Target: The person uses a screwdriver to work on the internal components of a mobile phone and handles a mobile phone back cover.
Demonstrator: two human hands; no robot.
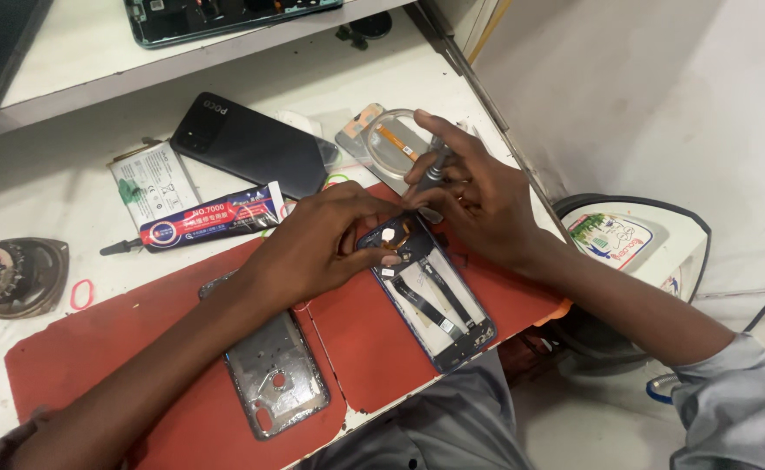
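We're working the top end of the opened phone [430,292] on the red mat [139,348]. Left hand [330,244] is pinching its upper edge, steadying it; right hand [478,196] is closed around a screwdriver [433,170], tip down. We're keeping the driver upright with light pressure so it isn't slipping. Phone is lying backless, dark frame, flex cables and a copper ring showing.

Black phone [252,144], glue tube [211,218], battery [152,181]
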